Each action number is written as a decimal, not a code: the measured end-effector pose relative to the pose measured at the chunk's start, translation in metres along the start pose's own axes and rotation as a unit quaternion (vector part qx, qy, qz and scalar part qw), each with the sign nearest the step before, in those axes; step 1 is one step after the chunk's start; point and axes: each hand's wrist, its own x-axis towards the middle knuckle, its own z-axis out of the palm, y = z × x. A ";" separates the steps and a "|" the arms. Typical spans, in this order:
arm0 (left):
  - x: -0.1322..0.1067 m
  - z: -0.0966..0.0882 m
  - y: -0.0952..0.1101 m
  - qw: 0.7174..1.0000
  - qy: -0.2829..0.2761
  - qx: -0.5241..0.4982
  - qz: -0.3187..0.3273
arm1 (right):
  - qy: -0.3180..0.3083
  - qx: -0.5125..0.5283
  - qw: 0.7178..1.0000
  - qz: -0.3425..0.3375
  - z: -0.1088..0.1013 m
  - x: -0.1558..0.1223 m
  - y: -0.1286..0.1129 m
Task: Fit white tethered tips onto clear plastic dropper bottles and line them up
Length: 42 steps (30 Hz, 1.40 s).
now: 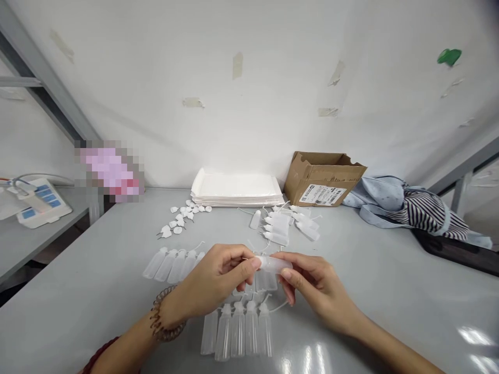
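Observation:
Both hands meet over the middle of the grey table (390, 291) on one small translucent plastic bottle (275, 264), held sideways. My right hand (315, 288) grips the bottle's body between thumb and fingers. My left hand (216, 280) pinches at the bottle's cap end, fingers curled. A row of several similar capped bottles (237, 330) lies just below the hands. Another row of bottles (173, 264) lies left of my left hand.
A loose heap of bottles (286, 223) and scattered small white caps (183, 217) lie farther back. Behind them sit a stack of white sheets (236, 188), an open cardboard box (323, 179) and bundled striped cloth (421, 208). A device (37, 201) rests on the left bench.

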 end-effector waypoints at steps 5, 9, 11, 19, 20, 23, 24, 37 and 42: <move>-0.002 0.001 -0.006 0.975 0.036 0.156 0.155 | -0.037 0.102 0.991 0.080 -0.005 0.006 -0.001; 0.000 0.000 -0.007 0.973 0.044 0.153 0.167 | -0.042 0.126 0.986 0.099 -0.006 0.008 -0.002; 0.001 -0.001 -0.007 0.985 0.061 0.121 0.107 | -0.016 0.070 0.995 0.069 -0.005 0.007 -0.002; 0.004 0.002 -0.008 0.997 0.007 -0.034 -0.063 | 0.090 -0.210 0.946 -0.229 0.002 0.001 0.010; 0.004 0.002 -0.007 0.997 0.002 -0.044 -0.063 | 0.089 -0.220 0.941 -0.240 0.003 0.001 0.010; 0.004 0.003 -0.004 0.997 0.001 -0.057 -0.054 | 0.073 -0.220 0.946 -0.227 0.002 0.001 0.005; 0.004 0.004 -0.004 0.997 0.004 -0.061 -0.053 | 0.066 -0.211 0.952 -0.212 0.001 0.000 0.003; -0.001 0.012 -0.006 0.964 0.080 0.181 0.177 | -0.004 0.064 0.995 0.080 -0.005 0.005 -0.002; -0.003 0.015 -0.010 0.917 0.080 0.280 0.273 | -0.033 0.170 0.975 0.138 -0.012 0.011 0.003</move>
